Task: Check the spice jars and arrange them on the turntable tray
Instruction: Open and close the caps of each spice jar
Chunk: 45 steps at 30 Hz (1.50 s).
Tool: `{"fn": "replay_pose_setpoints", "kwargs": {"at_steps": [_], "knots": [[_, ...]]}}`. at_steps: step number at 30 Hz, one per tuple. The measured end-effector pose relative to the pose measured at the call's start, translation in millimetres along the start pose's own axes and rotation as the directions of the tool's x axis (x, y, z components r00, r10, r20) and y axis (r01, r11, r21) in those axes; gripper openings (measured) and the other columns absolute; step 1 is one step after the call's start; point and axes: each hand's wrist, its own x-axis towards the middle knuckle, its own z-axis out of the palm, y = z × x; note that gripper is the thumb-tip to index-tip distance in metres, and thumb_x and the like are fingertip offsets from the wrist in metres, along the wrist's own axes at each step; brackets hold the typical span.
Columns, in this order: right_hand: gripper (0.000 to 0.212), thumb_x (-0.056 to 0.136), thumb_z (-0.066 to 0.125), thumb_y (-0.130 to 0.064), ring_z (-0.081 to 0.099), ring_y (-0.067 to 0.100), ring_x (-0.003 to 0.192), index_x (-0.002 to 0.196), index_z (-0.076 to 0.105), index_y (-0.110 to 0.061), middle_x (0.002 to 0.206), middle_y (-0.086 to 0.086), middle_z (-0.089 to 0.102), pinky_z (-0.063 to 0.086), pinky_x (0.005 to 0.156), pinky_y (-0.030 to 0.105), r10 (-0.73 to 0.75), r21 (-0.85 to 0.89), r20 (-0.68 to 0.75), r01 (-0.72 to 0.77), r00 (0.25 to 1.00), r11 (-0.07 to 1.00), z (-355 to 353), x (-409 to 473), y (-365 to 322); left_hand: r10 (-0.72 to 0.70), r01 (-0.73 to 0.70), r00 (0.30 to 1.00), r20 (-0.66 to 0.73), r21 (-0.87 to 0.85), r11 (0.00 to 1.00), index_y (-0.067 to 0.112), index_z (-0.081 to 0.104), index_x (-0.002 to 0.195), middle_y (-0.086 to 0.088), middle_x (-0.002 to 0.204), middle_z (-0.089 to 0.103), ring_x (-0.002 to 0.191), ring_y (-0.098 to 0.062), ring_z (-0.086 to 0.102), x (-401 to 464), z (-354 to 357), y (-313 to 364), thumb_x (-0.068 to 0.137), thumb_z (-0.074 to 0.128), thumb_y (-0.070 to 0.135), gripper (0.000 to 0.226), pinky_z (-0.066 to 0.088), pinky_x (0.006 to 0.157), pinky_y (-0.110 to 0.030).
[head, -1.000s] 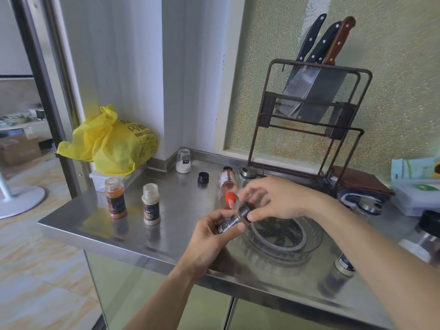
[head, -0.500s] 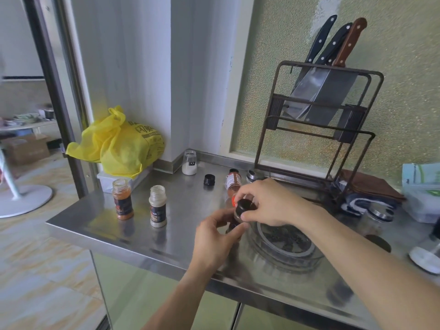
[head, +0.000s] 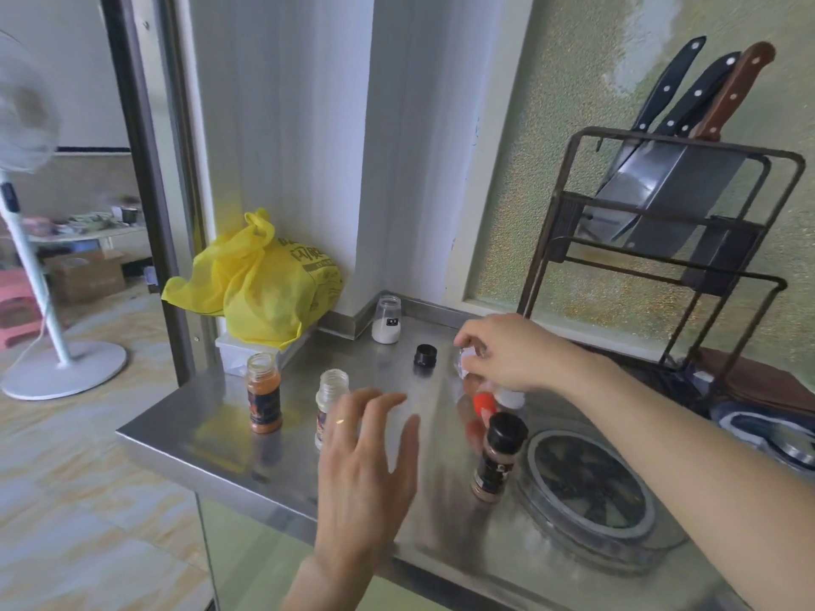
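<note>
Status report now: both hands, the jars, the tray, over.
Left hand open, above counter, holds nothing. Right hand grips a jar near the red cap. Black-lid jar upright beside tray, not on it. No jar on tray.

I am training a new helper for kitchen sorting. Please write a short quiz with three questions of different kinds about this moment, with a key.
1. True or false: the jar with the black cap stands inside the turntable tray.
2. Multiple choice: the left hand is A) gripping the orange-filled jar, B) open above the steel counter, C) holding the loose black cap.
3. Fill in: the right hand has its fingers curled on a ____ jar.

Key: 1 false, it stands on the counter beside the tray; 2 B; 3 clear.
</note>
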Motion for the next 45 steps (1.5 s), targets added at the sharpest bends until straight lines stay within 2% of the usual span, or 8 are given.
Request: {"fn": "replay_pose_setpoints", "kwargs": {"at_steps": [5, 10, 15, 20, 25, 30, 39, 45], "knots": [[0.051, 0.099, 0.05, -0.014, 0.054, 0.037, 0.132, 0.149, 0.044, -0.023, 0.143, 0.013, 0.049, 0.047, 0.105, 0.046, -0.059, -0.192, 0.163, 0.09, 0.985, 0.977, 47, 82, -9, 0.123, -0.126, 0.992, 0.027, 0.284, 0.951, 0.022, 0.072, 0.129, -0.029, 0.139, 0.048, 0.128, -0.052, 0.053, 0, 6, -41, 0.089, 0.072, 0.019, 0.04, 0.044, 0.106, -0.059], [0.073, 0.098, 0.047, 0.002, 0.034, 0.041, 0.149, 0.162, 0.025, -0.026, 0.167, 0.019, 0.02, 0.038, 0.116, 0.047, 0.026, -0.316, 0.296, 0.072, 0.955, 0.946, 62, 121, -10, -0.083, 0.068, 0.989, 0.122, 0.128, 0.989, 0.031, 0.068, 0.134, -0.027, 0.155, 0.034, 0.121, -0.038, 0.06, 7, 13, -56, 0.086, 0.075, 0.007, 0.054, 0.058, 0.09, -0.04], [0.048, 0.093, 0.061, -0.003, 0.058, 0.035, 0.127, 0.137, 0.057, -0.02, 0.138, 0.013, 0.054, 0.049, 0.101, 0.041, -0.026, -0.236, 0.302, 0.101, 0.953, 0.967, 77, 143, 1, -0.198, 0.192, 0.943, 0.267, 0.05, 0.98, 0.048, 0.048, 0.138, -0.003, 0.149, 0.036, 0.084, -0.015, 0.063, 4, 15, -64, 0.083, 0.067, -0.01, 0.083, 0.053, 0.07, -0.024], [0.035, 0.087, 0.063, -0.003, 0.063, 0.027, 0.112, 0.115, 0.07, -0.022, 0.117, 0.005, 0.059, 0.041, 0.076, 0.028, -0.136, -0.159, 0.187, 0.166, 0.973, 0.973, 71, 130, -5, -0.246, 0.215, 0.908, 0.338, 0.128, 0.968, 0.061, 0.029, 0.144, 0.004, 0.15, 0.031, 0.086, -0.02, 0.064, 5, 11, -57, 0.085, 0.064, -0.002, 0.093, 0.052, 0.062, -0.029], [0.033, 0.082, 0.07, -0.027, 0.061, 0.02, 0.102, 0.115, 0.062, -0.032, 0.108, -0.006, 0.053, 0.049, 0.087, 0.033, -0.159, 0.177, -0.03, 0.162, 0.987, 0.971, 44, 88, -26, -0.202, 0.203, 0.928, 0.313, 0.03, 0.979, 0.067, 0.004, 0.145, 0.007, 0.148, 0.051, 0.102, -0.027, 0.069, 6, 1, -50, 0.092, 0.068, 0.015, 0.098, 0.053, 0.073, -0.032], [0.021, 0.085, 0.072, -0.035, 0.068, 0.016, 0.069, 0.103, 0.073, -0.026, 0.094, 0.013, 0.075, 0.061, 0.079, 0.045, -0.141, 0.601, -0.057, 0.147, 0.988, 0.785, 17, 26, -45, -0.366, 0.439, 0.884, 0.291, -0.248, 0.863, 0.043, 0.031, 0.122, 0.05, 0.103, 0.063, 0.099, -0.002, 0.067, 9, -11, -30, 0.081, 0.082, 0.012, 0.072, 0.045, 0.07, -0.009], [0.036, 0.077, 0.083, 0.005, 0.073, 0.018, 0.091, 0.107, 0.072, -0.012, 0.104, 0.01, 0.077, 0.058, 0.082, 0.021, -0.118, 0.729, -0.138, 0.182, 0.983, 0.66, -30, -62, -18, -0.24, 0.379, 0.911, 0.335, -0.45, 0.809, 0.046, 0.06, 0.114, 0.005, 0.107, 0.072, 0.087, -0.011, 0.074, 12, -15, 37, 0.079, 0.085, 0.02, 0.05, 0.057, 0.077, -0.029], [0.043, 0.081, 0.079, 0.007, 0.074, 0.018, 0.105, 0.117, 0.074, -0.015, 0.111, 0.004, 0.078, 0.058, 0.1, 0.029, -0.207, 0.617, -0.059, 0.199, 0.977, 0.761, -57, -110, 13, -0.265, 0.528, 0.848, 0.459, -0.688, 0.498, 0.015, 0.071, 0.111, -0.003, 0.1, 0.08, 0.084, -0.012, 0.073, 9, -23, 72, 0.078, 0.086, 0.011, 0.036, 0.054, 0.072, -0.019]]}}
